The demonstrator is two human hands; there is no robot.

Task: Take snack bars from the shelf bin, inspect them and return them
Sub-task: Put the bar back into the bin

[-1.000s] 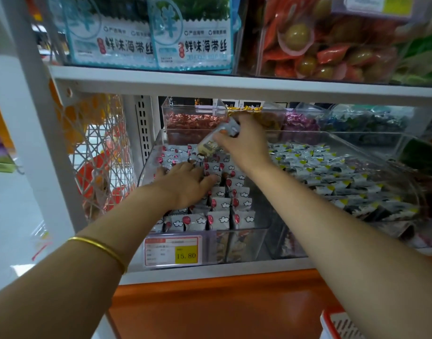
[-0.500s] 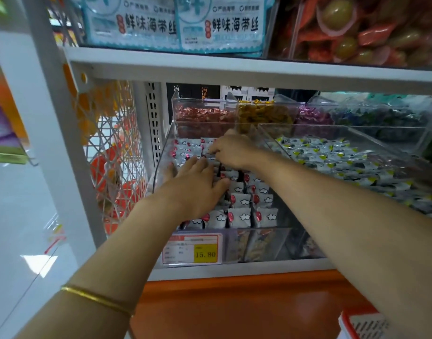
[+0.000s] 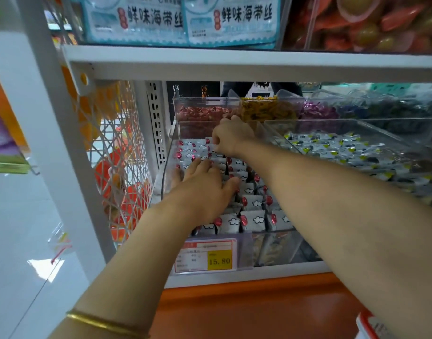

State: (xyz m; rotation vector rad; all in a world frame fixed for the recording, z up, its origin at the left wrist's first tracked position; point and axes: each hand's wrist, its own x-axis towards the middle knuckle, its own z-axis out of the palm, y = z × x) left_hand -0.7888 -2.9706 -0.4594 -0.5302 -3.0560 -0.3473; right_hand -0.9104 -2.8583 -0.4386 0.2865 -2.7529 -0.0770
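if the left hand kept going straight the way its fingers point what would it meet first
Most likely the white snack bars at the rear left of the clear bin, just ahead of the left hand; depth is hard to judge.

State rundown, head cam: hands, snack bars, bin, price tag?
left hand: flat, fingers spread, resting on the snack bars
right hand: fingers curled at the back rows; grip unclear
snack bars: upright in rows, filling the bin
clear bin: open-topped, on the shelf, full
price tag: on bin front, reads 15.80
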